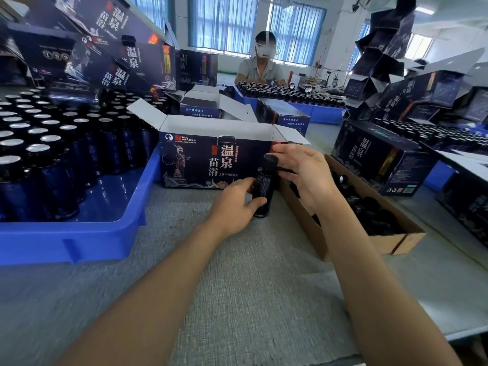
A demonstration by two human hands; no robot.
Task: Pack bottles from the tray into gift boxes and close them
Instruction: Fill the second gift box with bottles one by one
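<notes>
Bottle [264, 186], glossy dark cylinder, gripped by left hand [232, 207] right in front of open cardboard gift box [200, 159]; right hand [306, 175] loose beside its cap; blue plastic tray [111, 228] left of that box

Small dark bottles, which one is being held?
The black-capped dark bottle standing on the grey mat before the open gift box: the left hand grips it, while silver-topped bottles sit in the blue plastic tray.

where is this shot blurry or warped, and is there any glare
Head view: motion blur streaks the table and softens the bottle in the left hand; light glints off the silver caps in the blue tray; the wide lens tilts the stacked boxes at the edges; the windows glow bright.
</notes>
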